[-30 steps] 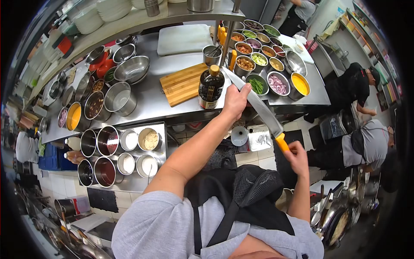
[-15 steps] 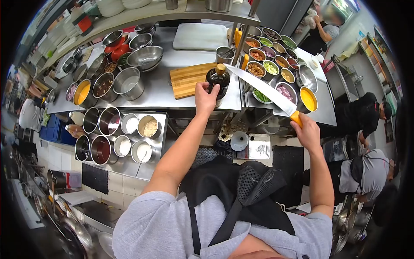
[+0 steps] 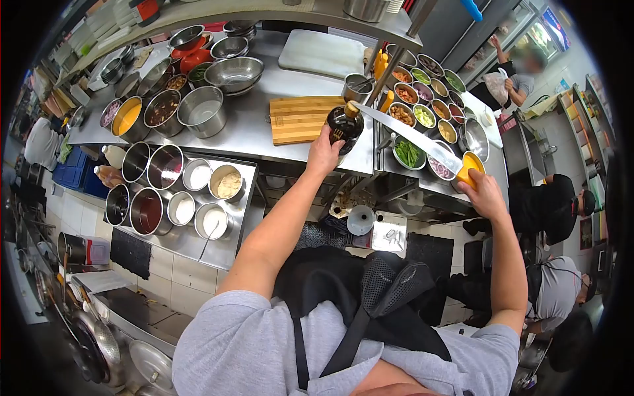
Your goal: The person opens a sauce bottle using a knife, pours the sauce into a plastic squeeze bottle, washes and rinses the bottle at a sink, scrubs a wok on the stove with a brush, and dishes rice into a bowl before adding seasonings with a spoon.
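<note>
A: What's crowding the space?
B: On the metal desk, a striped wooden board lies just beside the bottle, with a white board behind. A metal post rises in front of some food containers to the right. The knife slants across the view, partly covering a bowl of sliced onion; a bowl of cut greens sits near it.
A: And the hands?
B: The left hand is curled around the bottle, near the desk's front edge; the right hand is closed round the knife's handle, out past that edge.
A: How do those two look?
B: The bottle is dark with a yellowish cap. The knife has a yellow handle and long, bright blade, its tip by the cap; I can't tell if they touch.
</note>
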Action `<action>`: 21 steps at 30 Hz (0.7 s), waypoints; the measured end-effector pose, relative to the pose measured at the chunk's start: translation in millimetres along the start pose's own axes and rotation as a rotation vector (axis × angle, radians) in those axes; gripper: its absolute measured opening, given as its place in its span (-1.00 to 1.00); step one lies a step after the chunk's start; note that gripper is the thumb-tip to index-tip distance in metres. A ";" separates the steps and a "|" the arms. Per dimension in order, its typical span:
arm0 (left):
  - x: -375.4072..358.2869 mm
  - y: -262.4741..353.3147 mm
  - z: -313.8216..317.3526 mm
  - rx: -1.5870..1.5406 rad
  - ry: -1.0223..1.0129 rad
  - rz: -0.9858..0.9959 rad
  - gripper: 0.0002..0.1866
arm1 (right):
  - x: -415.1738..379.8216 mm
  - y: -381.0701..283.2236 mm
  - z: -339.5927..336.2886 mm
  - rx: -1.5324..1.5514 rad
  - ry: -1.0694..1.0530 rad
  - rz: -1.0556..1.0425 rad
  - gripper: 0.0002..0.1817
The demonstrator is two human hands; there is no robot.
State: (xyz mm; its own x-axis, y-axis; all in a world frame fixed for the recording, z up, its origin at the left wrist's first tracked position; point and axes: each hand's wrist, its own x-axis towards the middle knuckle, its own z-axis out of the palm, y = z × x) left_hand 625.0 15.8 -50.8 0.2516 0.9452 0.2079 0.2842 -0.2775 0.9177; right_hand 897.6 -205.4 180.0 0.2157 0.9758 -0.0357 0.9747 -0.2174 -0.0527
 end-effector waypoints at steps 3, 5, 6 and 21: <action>1.5 -5.9 -5.2 0.018 -0.029 0.003 -0.55 | 17.7 0.2 -37.4 -0.050 -0.135 0.037 -0.61; 2.5 -9.8 -4.6 0.014 -0.044 0.003 -0.55 | 32.7 -3.9 -75.5 -0.154 -0.122 -0.042 -0.62; 2.9 -10.4 -4.3 0.011 -0.044 0.005 -0.55 | 42.4 -11.7 -96.3 -0.227 -0.130 -0.084 -0.63; 3.3 -20.0 -8.0 -0.140 -0.018 -0.017 -0.63 | 149.6 -174.6 -228.8 -0.868 -0.038 -0.165 -0.68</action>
State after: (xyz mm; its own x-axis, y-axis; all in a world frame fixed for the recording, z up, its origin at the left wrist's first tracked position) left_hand 612.7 25.9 -65.7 0.2645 0.9461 0.1871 0.1572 -0.2337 0.9595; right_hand 773.2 -16.1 412.2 0.0810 0.9884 -0.1282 0.6979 0.0356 0.7153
